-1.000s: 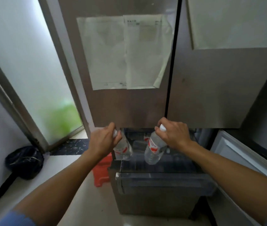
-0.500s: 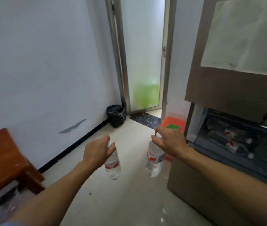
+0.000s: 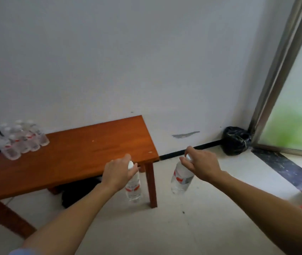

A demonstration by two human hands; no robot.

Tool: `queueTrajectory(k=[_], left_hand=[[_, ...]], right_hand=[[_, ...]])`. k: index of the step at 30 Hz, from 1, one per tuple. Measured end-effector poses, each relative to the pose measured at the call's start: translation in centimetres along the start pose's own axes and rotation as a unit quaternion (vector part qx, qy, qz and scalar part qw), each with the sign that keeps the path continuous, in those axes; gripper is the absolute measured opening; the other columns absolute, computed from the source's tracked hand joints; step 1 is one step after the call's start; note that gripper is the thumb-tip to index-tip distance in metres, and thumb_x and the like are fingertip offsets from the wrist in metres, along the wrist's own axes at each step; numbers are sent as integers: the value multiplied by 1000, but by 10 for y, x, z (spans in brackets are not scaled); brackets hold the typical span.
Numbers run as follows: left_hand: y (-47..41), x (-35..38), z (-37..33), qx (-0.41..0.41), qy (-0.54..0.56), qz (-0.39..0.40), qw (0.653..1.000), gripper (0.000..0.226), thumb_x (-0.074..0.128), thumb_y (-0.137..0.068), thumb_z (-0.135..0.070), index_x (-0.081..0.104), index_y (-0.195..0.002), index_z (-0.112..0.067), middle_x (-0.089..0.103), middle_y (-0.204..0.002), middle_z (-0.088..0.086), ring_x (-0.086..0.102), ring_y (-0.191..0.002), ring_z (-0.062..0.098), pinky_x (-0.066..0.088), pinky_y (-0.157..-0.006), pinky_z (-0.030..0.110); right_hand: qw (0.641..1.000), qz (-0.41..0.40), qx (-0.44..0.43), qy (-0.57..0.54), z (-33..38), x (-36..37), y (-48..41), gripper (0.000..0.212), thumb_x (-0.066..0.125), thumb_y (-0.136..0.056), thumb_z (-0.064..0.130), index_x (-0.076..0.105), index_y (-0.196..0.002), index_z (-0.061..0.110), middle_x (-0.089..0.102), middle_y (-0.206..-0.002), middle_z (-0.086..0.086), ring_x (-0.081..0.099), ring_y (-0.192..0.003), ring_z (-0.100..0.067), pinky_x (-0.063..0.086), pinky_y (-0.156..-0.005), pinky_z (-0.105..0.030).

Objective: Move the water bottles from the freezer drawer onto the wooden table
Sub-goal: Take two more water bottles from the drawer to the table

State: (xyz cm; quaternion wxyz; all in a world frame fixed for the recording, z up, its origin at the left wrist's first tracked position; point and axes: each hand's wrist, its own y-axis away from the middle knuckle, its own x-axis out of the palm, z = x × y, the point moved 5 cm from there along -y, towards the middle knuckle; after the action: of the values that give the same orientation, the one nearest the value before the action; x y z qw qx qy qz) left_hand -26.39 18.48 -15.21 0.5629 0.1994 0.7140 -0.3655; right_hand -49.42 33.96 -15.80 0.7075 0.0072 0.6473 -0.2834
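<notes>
A pale tiled floor [image 3: 192,232] is being looked down on, with a plain white wall [image 3: 128,61] closing the room off behind. Nearest the camera, two bare forearms are being stretched forward over the floor, a strip of blue sleeve [image 3: 20,252] showing at the lower left corner. The left hand [image 3: 118,171] is being held just in front of the near right corner of the wooden worktop [image 3: 76,159]; its grip is being kept closed around the neck of a clear water bottle [image 3: 133,186], which is hanging upright with its white cap showing above the fingers and its red-and-white label below them, in front of the worktop's right leg. The right hand [image 3: 201,165] is being held well to the right of the worktop, over open floor; its grip is likewise being kept closed around the top of a second water bottle [image 3: 180,179], which is hanging slightly tilted. Neither bottle is resting on anything.

Farther back, a cluster of bottles [image 3: 20,139] is standing upright at the far left end of the worktop, near the wall. A dark shape under the worktop cannot be made out. In the far right corner a black bag [image 3: 235,140] is lying on the floor, just beside a metal-framed frosted glass door [image 3: 293,107].
</notes>
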Motion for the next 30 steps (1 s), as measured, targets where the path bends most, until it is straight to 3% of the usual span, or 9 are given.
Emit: queueTrajectory(k=[4, 7, 10, 17, 22, 26, 30], left_hand=[[9, -15, 106, -80, -28, 4, 996, 30, 43, -94, -50, 45, -81, -23, 54, -66, -7, 54, -58, 15, 43, -53, 30], [20, -20, 174, -150, -22, -3, 989, 29, 46, -93, -48, 43, -78, -24, 46, -61, -12, 46, -53, 8, 25, -46, 23], [32, -9, 236, -213, -3, 16, 977, 29, 48, -92, -50, 45, -79, -25, 50, -64, -11, 48, -55, 5, 26, -46, 21], [9, 10, 364, -295, -11, 32, 955, 25, 49, -92, -50, 44, -80, -29, 53, -65, -10, 51, -56, 2, 30, -48, 15], [-6, 6, 453, -364, -30, 11, 931, 26, 47, -91, -54, 43, -86, -29, 51, -66, -12, 50, -60, 1, 29, -49, 15], [-5, 8, 516, -414, -19, -2, 910, 25, 49, -90, -55, 44, -88, -31, 53, -68, -12, 51, -61, 0, 34, -52, 14], [-14, 13, 591, -423, -27, 6, 906, 25, 48, -92, -53, 49, -91, -29, 55, -71, -13, 54, -62, 1, 37, -53, 12]], right_hand=[[997, -15, -75, 0, 90, 32, -70, 41, 35, -89, 65, 48, -90, 26, 63, -69, 6, 45, -51, -11, 19, -44, -19], [992, -3, -124, -23, 150, 60, -117, 35, 41, -90, 61, 44, -85, 27, 50, -58, 10, 38, -44, -6, 17, -43, -19], [984, 25, -170, -42, 206, 97, -155, 31, 41, -90, 60, 41, -83, 30, 38, -53, 14, 33, -41, 0, 19, -41, -19], [955, 54, -284, -60, 320, 187, -263, 41, 30, -91, 65, 47, -88, 28, 42, -55, 12, 39, -42, -2, 22, -39, -16], [937, 57, -335, -85, 406, 231, -343, 40, 36, -93, 62, 50, -92, 25, 45, -61, 13, 40, -45, -2, 28, -38, -17], [925, 82, -365, -75, 474, 268, -381, 39, 36, -92, 62, 50, -93, 26, 54, -66, 10, 48, -49, -4, 44, -42, -22], [920, 85, -375, -72, 541, 302, -413, 37, 39, -92, 61, 51, -93, 25, 50, -64, 10, 43, -47, -3, 26, -39, -19]])
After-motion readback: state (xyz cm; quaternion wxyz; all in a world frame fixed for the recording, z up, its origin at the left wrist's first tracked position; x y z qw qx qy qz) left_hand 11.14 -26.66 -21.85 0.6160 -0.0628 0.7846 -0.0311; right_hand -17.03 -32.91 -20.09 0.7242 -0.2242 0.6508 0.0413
